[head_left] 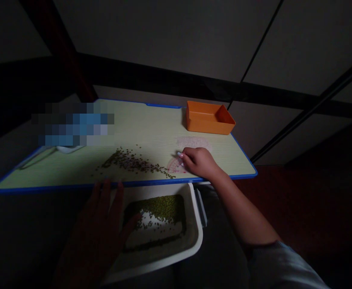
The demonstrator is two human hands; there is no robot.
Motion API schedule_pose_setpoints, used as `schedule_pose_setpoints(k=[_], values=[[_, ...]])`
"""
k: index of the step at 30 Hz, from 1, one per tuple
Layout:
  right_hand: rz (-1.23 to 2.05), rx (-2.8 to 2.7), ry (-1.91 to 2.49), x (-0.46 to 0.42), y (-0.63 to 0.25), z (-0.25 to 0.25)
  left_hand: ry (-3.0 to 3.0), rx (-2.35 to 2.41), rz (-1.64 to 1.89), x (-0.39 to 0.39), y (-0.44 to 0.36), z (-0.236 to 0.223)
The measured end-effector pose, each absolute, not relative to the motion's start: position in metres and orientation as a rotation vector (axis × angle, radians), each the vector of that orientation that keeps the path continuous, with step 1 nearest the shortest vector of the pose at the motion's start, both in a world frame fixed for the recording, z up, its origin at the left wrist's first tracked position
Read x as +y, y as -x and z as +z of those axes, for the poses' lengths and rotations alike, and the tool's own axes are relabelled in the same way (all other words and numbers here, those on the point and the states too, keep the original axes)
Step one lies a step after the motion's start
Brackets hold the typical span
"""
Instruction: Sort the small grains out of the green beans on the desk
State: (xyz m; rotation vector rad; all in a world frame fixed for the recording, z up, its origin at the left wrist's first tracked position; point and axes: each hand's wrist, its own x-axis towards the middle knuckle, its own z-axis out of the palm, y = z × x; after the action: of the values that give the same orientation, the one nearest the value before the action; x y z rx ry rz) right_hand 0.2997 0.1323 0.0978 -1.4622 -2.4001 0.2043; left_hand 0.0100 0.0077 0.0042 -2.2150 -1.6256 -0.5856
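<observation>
My right hand (198,161) is closed over the board near its front edge, fingers on a clear protractor (176,165) with pinkish-red markings. Just left of the protractor, small green beans (130,159), which look like mung beans, lie scattered in a long strip. My left hand (105,212), dark in shadow, has its fingers spread at the left side of a white plastic bin (197,235) and grips nothing visible. More green beans (164,207) lie in that bin, below the board's front edge.
The pale board (158,124) has a blue rim. An orange box (210,125) stands at its back right. A pixelated blue object (76,128) with a cable (39,157) is at the left. Behind are wall panels (164,36); the scene is dim.
</observation>
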Motion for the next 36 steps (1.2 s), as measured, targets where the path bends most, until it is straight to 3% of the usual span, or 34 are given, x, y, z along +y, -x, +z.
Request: schedule_pose_setpoints(k=[36], values=[[0.109, -2.404, 1.502, 0.1355, -0.2896, 0.0977, 2.199, -1.580, -0.615, 0.0077, -0.0117, 0.0071]])
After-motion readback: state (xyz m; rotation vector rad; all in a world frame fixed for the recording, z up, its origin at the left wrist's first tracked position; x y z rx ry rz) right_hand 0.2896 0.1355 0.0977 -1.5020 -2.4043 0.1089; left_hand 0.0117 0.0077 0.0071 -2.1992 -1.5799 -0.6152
